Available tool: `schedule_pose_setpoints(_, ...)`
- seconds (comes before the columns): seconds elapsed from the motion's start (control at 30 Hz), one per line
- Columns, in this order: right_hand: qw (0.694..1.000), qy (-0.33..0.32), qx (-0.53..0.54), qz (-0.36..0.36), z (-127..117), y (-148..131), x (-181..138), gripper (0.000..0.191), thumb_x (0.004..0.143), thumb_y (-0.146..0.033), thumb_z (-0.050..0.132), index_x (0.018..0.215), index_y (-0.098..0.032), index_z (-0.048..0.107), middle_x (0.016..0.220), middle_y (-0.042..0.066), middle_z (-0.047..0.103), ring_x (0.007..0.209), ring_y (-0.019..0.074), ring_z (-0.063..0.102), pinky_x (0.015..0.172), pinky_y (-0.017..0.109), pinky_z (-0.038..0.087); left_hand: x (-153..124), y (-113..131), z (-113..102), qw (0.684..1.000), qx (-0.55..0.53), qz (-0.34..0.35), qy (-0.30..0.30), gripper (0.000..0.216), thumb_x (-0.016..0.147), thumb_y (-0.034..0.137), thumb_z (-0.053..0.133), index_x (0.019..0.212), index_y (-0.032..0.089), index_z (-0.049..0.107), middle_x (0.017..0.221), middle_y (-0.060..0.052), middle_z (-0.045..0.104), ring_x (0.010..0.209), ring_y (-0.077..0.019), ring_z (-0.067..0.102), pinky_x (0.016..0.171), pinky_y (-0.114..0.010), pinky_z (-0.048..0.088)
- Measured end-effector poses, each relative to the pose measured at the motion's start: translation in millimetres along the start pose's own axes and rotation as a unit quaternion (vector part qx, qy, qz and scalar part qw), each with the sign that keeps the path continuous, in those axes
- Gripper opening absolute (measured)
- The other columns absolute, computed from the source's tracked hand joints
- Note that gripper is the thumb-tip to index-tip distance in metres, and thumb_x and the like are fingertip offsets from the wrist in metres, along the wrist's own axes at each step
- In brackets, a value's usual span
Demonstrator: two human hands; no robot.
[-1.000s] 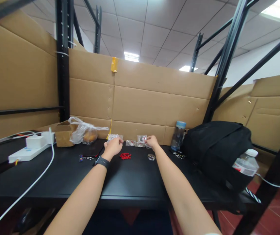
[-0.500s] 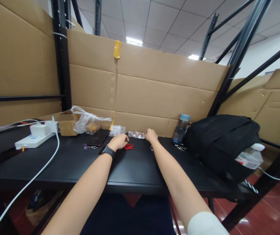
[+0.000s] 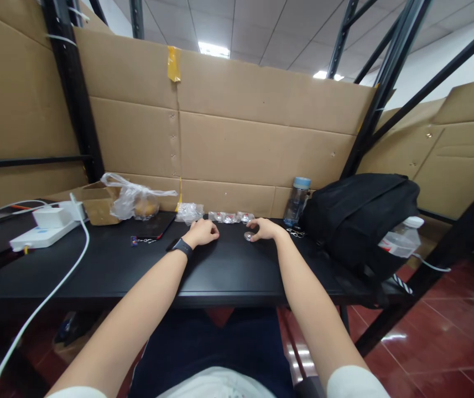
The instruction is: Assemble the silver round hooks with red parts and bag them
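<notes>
My left hand, with a dark watch on its wrist, rests on the black table with its fingers curled in. What those fingers hold, if anything, is hidden. My right hand is farther right, its thumb and forefinger apart. A small, round, shiny disc lies at its thumb tip; whether they touch I cannot tell. Just beyond both hands, small clear packets with reddish contents form a row along the cardboard. A crumpled clear plastic bag sits behind my left hand.
To the left are a white power strip with its cable, a cardboard box, a tied plastic bag and a flat black device with a keychain. At right stand a water bottle and a black backpack.
My right hand has drawn back from the packets to the round disc. The red pieces that lay beside my left hand no longer show. My left hand's fingers have curled in more. The view has shifted.
</notes>
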State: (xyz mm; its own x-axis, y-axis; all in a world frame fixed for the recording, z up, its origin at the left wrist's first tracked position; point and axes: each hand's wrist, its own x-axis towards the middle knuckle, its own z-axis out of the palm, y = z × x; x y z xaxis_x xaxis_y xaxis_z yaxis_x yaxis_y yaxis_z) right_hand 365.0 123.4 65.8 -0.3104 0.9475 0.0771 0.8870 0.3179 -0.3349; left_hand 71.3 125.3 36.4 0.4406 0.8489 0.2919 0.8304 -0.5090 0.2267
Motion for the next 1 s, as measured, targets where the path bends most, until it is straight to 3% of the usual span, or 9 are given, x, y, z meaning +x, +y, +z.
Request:
schedule_pose_setpoints(0.1, 0.999, -0.031, 0.008, -0.011, 1.2, 1.5, 3.9, 0.058, 0.061, -0.024, 0.088, 0.117, -0.022, 0.073, 0.113, 0.004, 0.075, 0.100, 0.0217, 0.070, 0.086, 0.026, 0.050, -2.1, 5.8, 1.7, 0.999, -0.007, 0.028, -0.014, 0.020, 0.087, 0.034, 0.061, 0.097, 0.032, 0.078, 0.107, -0.002, 0.075, 0.105, -0.0259, 0.064, 0.093, -0.038, 0.044)
schedule_pose_setpoints(0.2, 0.999, -0.028, 0.010, -0.019, 3.2, 2.1, 5.7, 0.051, 0.063, -0.024, 0.087, 0.112, -0.022, 0.075, 0.107, 0.003, 0.077, 0.098, 0.0216, 0.071, 0.084, 0.025, 0.051, -2.9, 10.1, 4.1, 0.999, 0.011, 0.039, 0.021, 0.026, 0.083, 0.037, 0.068, 0.108, 0.032, 0.073, 0.116, -0.003, 0.071, 0.111, -0.0280, 0.058, 0.094, -0.041, 0.043)
schedule_pose_setpoints(0.27, 0.999, -0.024, 0.017, -0.026, 3.6, 2.6, 5.4, 0.050, 0.061, -0.022, 0.088, 0.109, -0.022, 0.076, 0.105, 0.003, 0.077, 0.097, 0.0218, 0.071, 0.084, 0.025, 0.051, -2.0, 12.0, 6.1, 0.998, 0.037, 0.032, 0.042, 0.024, 0.081, 0.037, 0.071, 0.104, 0.030, 0.074, 0.117, -0.005, 0.069, 0.113, -0.0305, 0.055, 0.095, -0.044, 0.041)
schedule_pose_setpoints(0.43, 0.998, -0.021, 0.047, -0.028, 1.6, 8.0, 4.6, 0.050, 0.056, -0.016, 0.089, 0.104, -0.023, 0.078, 0.102, 0.003, 0.078, 0.094, 0.0220, 0.071, 0.085, 0.027, 0.051, 0.2, 15.2, 11.2, 0.998, 0.047, 0.036, 0.013, 0.008, 0.084, 0.028, 0.067, 0.082, 0.028, 0.075, 0.107, -0.004, 0.069, 0.113, -0.0308, 0.051, 0.096, -0.046, 0.037)
schedule_pose_setpoints(0.63, 0.990, 0.039, 0.118, -0.066, 2.1, 10.5, 4.1, 0.054, 0.055, -0.014, 0.088, 0.107, -0.021, 0.077, 0.106, 0.004, 0.077, 0.081, 0.0182, 0.070, 0.076, 0.027, 0.053, -1.4, 19.1, 10.8, 0.997, -0.002, 0.036, 0.072, 0.014, 0.092, 0.027, 0.056, 0.087, 0.025, 0.069, 0.097, -0.004, 0.072, 0.107, -0.0278, 0.056, 0.096, -0.044, 0.037)
schedule_pose_setpoints(0.8, 0.948, 0.072, 0.276, -0.142, 12.6, -15.5, 8.0, 0.055, 0.061, -0.021, 0.085, 0.115, -0.019, 0.073, 0.109, 0.007, 0.075, 0.071, 0.0150, 0.070, 0.065, 0.024, 0.055, 0.8, 14.3, 5.2, 0.977, -0.166, 0.039, 0.130, 0.014, 0.092, 0.032, 0.057, 0.093, 0.023, 0.068, 0.098, -0.004, 0.074, 0.097, -0.0229, 0.065, 0.091, -0.036, 0.046)
schedule_pose_setpoints(0.9, 0.915, 0.094, 0.353, -0.169, 21.8, -34.3, 12.4, 0.058, 0.058, -0.025, 0.088, 0.113, -0.020, 0.072, 0.113, 0.008, 0.074, 0.073, 0.0161, 0.072, 0.069, 0.027, 0.058, 3.0, 9.3, 5.4, 0.950, -0.262, 0.070, 0.155, 0.015, 0.087, 0.032, 0.064, 0.097, 0.022, 0.068, 0.099, -0.004, 0.075, 0.094, -0.0209, 0.069, 0.091, -0.034, 0.050)
schedule_pose_setpoints(1.0, 0.889, 0.111, 0.408, -0.177, 28.9, -48.6, 14.5, 0.062, 0.054, -0.026, 0.091, 0.112, -0.019, 0.071, 0.109, 0.008, 0.075, 0.080, 0.0196, 0.074, 0.076, 0.031, 0.060, 3.3, 9.0, 3.7, 0.933, -0.305, 0.058, 0.183, 0.019, 0.086, 0.032, 0.066, 0.100, 0.020, 0.070, 0.100, -0.006, 0.077, 0.094, -0.0215, 0.071, 0.091, -0.035, 0.052)
